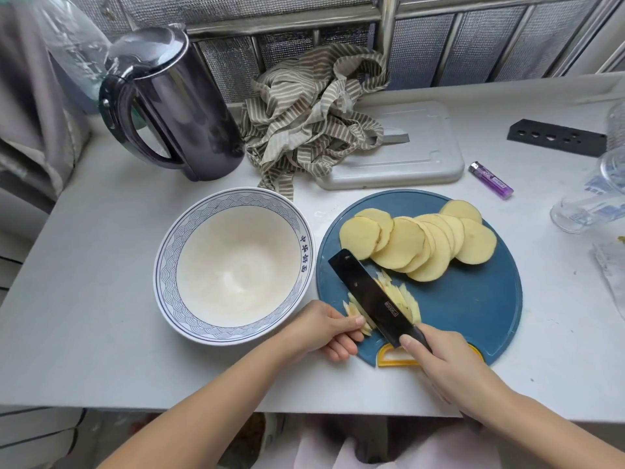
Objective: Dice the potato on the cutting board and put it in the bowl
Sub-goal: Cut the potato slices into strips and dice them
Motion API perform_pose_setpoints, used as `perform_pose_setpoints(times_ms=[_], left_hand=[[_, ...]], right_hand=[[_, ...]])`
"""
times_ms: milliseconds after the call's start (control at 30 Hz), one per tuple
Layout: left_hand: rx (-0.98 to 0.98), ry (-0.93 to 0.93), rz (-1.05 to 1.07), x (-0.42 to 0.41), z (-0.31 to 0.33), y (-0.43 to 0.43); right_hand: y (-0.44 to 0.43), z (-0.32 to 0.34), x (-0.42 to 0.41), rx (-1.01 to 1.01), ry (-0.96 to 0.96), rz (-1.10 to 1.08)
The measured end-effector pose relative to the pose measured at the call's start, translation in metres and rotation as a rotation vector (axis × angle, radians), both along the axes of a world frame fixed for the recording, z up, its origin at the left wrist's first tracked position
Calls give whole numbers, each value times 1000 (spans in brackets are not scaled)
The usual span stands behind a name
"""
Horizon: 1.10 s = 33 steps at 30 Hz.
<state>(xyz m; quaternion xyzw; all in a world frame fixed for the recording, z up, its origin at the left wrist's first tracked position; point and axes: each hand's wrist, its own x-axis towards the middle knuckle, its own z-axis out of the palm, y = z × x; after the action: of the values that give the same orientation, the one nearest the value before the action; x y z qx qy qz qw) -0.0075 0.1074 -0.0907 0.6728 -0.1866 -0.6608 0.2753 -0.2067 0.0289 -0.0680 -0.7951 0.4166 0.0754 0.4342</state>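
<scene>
Left grip point(324, 328): fingers curled, pinching a little bunch of potato strips point(358, 316) at the near-left edge of the board point(466, 306), pressed right up against the left side of the blade.

Right grip point(446, 363): wrapped round the knife handle, with the thumb up by the heel of the blade.

Knife point(368, 292): black cleaver-style blade, edge down on the board, pointing away from me and to the left. Its tip ends just beside the leftmost slice.

More strips point(404, 299): a loose pile on the right side of the blade, touching it.

Slices point(416, 242): a fan of round, overlapping ones across the far half of the board, all whole.

Board: round and blue, with a yellow handle at the near edge that's partly under my right grip.

Bowl point(169, 245): white with a blue wave rim, sitting left of the board with the rims about touching. All the potato is on the board.

Tabletop point(101, 299): pale grey.

Back left: dark kettle point(172, 103).

Back middle: crumpled striped cloth point(311, 110), draped onto a grey board point(416, 154).

Right side: purple lighter point(492, 180) just past the blue board, and clear plastic bottles point(595, 198) at the edge of view.
</scene>
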Motion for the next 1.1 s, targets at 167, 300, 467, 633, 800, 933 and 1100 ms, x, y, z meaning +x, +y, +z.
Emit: perform_pose_setpoints(times_ms=[167, 300, 467, 633, 800, 933, 1100], left_hand=[[7, 5, -7, 2, 2, 2], [18, -15, -15, 3, 3, 3], [57, -7, 32, -1, 6, -1], [83, -4, 22, 0, 9, -1], [93, -16, 42, -3, 12, -1], [90, -21, 52, -4, 13, -2], [-1, -184, -21, -11, 19, -1]], right_hand=[[-2, 11, -8, 9, -27, 8], [5, 12, -10, -39, 18, 62], [5, 10, -13, -31, 28, 34], [3, 13, -16, -22, 24, 18], [9, 20, -16, -38, 45, 44], [6, 19, -16, -55, 5, 4], [-7, 21, -14, 41, -131, -126]])
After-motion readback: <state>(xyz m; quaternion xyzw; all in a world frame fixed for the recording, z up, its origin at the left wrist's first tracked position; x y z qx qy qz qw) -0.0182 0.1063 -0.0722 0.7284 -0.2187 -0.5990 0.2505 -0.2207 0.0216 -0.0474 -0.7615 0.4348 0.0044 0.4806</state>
